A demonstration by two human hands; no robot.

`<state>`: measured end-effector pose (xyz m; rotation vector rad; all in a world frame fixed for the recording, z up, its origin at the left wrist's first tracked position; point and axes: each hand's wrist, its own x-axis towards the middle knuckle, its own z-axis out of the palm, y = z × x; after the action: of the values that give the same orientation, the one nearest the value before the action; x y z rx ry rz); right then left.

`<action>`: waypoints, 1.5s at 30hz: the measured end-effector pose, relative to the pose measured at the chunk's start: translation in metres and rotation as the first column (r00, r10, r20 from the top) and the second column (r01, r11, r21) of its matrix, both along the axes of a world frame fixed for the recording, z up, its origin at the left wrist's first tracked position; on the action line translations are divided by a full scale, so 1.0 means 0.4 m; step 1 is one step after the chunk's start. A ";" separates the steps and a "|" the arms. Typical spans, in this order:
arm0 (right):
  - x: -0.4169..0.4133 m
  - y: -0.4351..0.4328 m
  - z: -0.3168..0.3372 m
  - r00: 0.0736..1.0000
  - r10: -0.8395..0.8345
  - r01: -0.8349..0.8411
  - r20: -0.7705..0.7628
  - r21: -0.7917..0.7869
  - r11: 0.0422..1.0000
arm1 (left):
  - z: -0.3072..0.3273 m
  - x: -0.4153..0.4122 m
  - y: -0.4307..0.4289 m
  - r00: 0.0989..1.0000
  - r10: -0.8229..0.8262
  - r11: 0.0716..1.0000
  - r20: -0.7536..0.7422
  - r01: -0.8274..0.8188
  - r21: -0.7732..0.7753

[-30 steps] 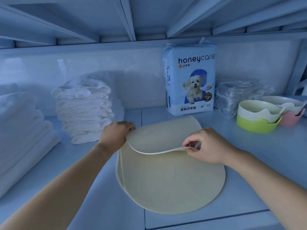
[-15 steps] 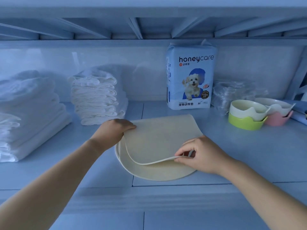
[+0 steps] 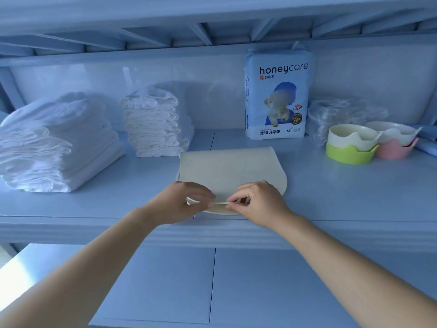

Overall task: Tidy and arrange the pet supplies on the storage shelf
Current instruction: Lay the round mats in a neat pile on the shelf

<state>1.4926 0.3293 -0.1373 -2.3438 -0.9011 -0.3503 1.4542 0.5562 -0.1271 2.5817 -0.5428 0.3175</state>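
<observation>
- Left hand (image 3: 186, 202): the near edge of the folded cream mat (image 3: 227, 166) is pinched between thumb and fingers;
- Right hand (image 3: 257, 204): the same edge is pinched, just beside the left hand;
- Mat: it is laid at the front of the shelf (image 3: 331, 197), before the pad pack (image 3: 276, 98), between white cloth stacks (image 3: 153, 129) and nested bowls (image 3: 350, 143).

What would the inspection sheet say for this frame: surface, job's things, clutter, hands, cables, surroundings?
Surface: blue shelf, pale wall behind.
Job's things: cream mat folded near the front edge; big cloth stack and small cloth stack at left; pad pack upright at the back; stacked bowls at right.
Clutter: crumpled clear plastic behind the bowls.
Hands: left hand and right hand both pinch the mat's near edge.
Cables: nothing seen.
Surroundings: ribbed upper shelf above, lower shelf below.
</observation>
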 end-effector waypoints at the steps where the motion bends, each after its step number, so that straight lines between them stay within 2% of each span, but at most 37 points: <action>1: -0.006 0.003 -0.005 1.000 0.005 -0.005 0.006 -0.002 1.000 | -0.007 -0.010 -0.002 1.000 -0.004 1.000 -0.012 0.004 -0.002; 5: -0.024 -0.006 -0.016 0.996 0.084 -0.084 -0.010 0.003 0.996 | -0.033 -0.039 0.004 0.996 0.031 0.999 0.079 -0.028 -0.038; 8: -0.012 -0.024 -0.006 0.991 0.121 -0.119 -0.049 0.048 0.992 | -0.027 -0.045 0.004 0.998 0.034 0.998 0.060 -0.031 -0.054; 12: 0.043 -0.056 0.009 0.998 0.038 -0.037 -0.052 0.017 0.999 | -0.006 -0.014 0.005 0.996 0.090 0.995 0.023 -0.089 -0.053; 18: 0.133 -0.085 0.014 0.999 -0.052 0.051 -0.018 -0.033 0.998 | 0.016 0.071 0.022 0.983 0.153 0.984 0.102 -0.161 0.075; 25: 0.226 -0.086 0.046 0.993 -0.115 0.116 0.020 -0.079 0.990 | 0.058 0.206 0.033 0.974 0.113 0.975 0.197 -0.147 0.167; 31: 0.301 -0.075 0.070 0.983 -0.167 0.173 0.075 -0.088 0.981 | 0.086 0.318 0.028 0.978 0.052 0.972 0.202 -0.096 0.216; 34: 0.334 -0.065 0.068 0.976 -0.202 0.210 0.084 -0.105 0.972 | 0.087 0.368 0.024 0.990 0.027 0.965 0.135 -0.061 0.254; 39: 0.383 -0.057 0.097 0.969 -0.244 0.246 0.039 -0.234 0.941 | 0.091 0.446 0.029 0.992 0.063 0.925 -0.112 -0.016 0.379; 45: 0.415 -0.061 0.108 0.953 -0.304 0.289 0.011 -0.342 0.894 | 0.111 0.505 0.018 0.965 0.058 0.917 -0.255 0.049 0.395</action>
<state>1.6586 0.3049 -0.0939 -2.8088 -0.6171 -0.2808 1.6561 0.5633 -0.0826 2.9533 -0.5491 -0.1560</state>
